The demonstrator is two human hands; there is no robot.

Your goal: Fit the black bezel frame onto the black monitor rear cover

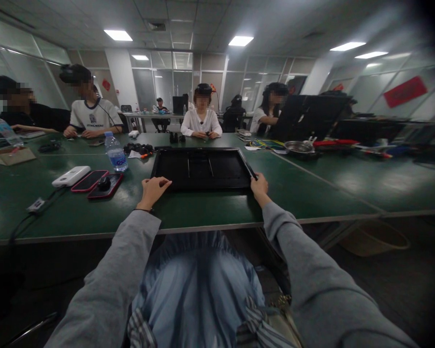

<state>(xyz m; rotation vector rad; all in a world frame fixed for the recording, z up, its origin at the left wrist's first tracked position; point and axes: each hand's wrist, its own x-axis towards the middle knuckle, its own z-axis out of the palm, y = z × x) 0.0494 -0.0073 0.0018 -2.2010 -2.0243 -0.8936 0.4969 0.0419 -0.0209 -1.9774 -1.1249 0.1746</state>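
A flat black rectangular panel with a raised rim (217,182) lies on the green table in front of me, two thin pale strips on its face. My left hand (154,192) is at its near left corner, thumb and fingertips pinched together; anything between them is too small to make out. At the right side of the panel, my right hand (260,187) is closed around a thin black stick (252,172), which slants along the rim. The stick's lower end is hidden in the fingers.
Left of the panel stand a water bottle (116,153), two red-edged phones (90,181) and a white device (71,176) with a cable. Behind are small black items (139,148). A metal bowl (299,146) sits to the right. Several people sit around the table (304,188).
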